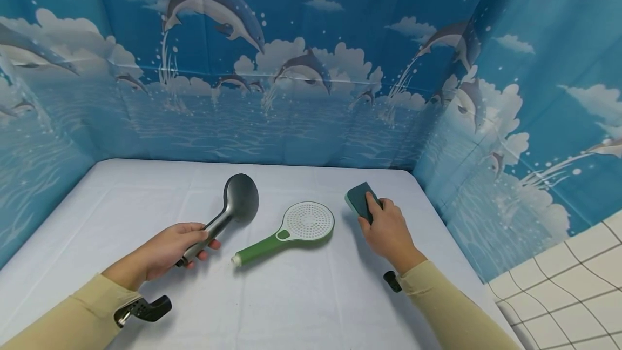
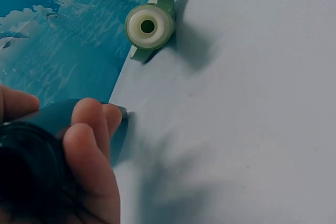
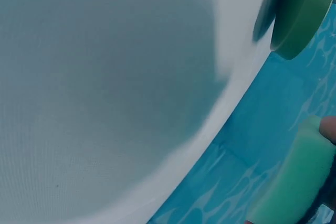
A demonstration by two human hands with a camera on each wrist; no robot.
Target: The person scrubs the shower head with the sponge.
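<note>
In the head view my left hand (image 1: pixel 170 250) grips the handle of a dark grey shower head (image 1: pixel 243 199), its rounded head raised towards the back. The left wrist view shows curled fingers (image 2: pixel 92 150) around it and its dark round handle end (image 2: pixel 26 166) close to the camera. Between the hands lies a green shower head (image 1: pixel 262 248) with a white, dotted spray face, touched by neither hand. On the right, my right hand (image 1: pixel 389 231) pinches a sponge (image 1: pixel 360 200) with a dark scouring side; its mint-green foam (image 3: pixel 294 182) shows in the right wrist view.
A white cloth (image 1: pixel 291 307) covers the table. Blue dolphin-print curtains (image 1: pixel 291 123) enclose its back and sides. White tiles (image 1: pixel 573 285) show at the lower right. Each wrist wears a black mount, such as the left one (image 1: pixel 143 309).
</note>
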